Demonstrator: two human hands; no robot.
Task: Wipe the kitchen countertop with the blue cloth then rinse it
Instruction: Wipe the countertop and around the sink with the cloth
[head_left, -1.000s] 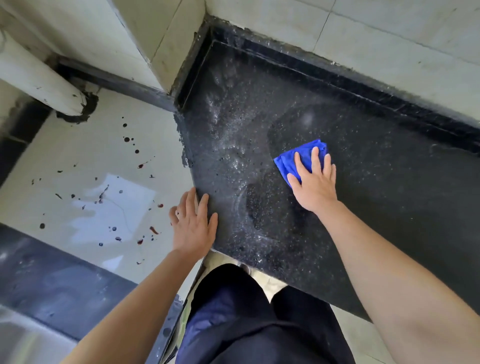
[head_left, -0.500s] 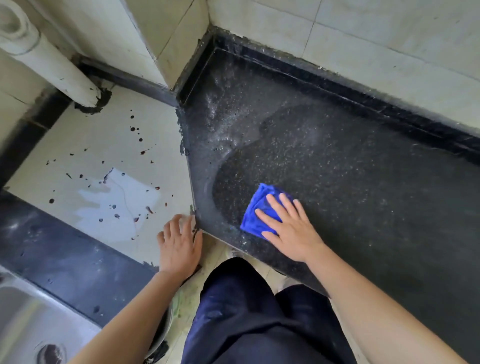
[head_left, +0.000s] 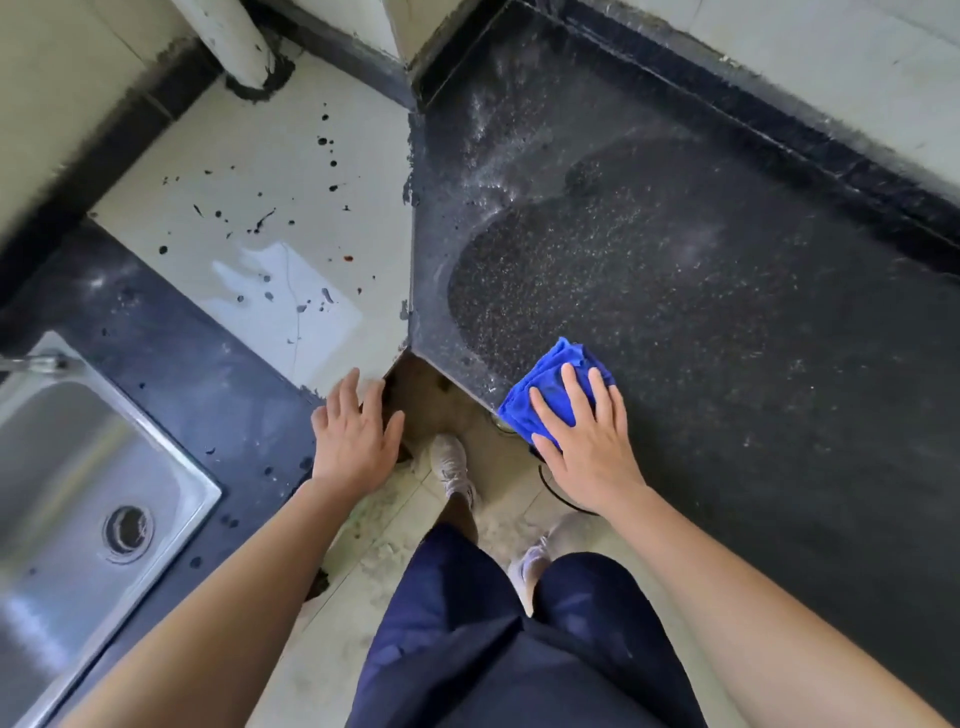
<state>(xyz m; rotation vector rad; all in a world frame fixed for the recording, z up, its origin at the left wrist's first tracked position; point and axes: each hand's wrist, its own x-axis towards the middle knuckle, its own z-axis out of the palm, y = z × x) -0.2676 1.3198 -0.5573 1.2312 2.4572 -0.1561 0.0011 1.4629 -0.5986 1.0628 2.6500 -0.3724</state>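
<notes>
Steel sink (head_left: 78, 493) at left; white pipe (head_left: 234, 41) rising from spattered pale tile (head_left: 234, 171).

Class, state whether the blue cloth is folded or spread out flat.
Folded: the blue cloth shows stacked layers along its edge beneath the right hand.

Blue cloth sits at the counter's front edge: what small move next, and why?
Probably push the folded blue cloth away along the left side of the black speckled stone countertop, where a whitish film looks unwiped; the right hand presses it flat at the front edge.
</notes>
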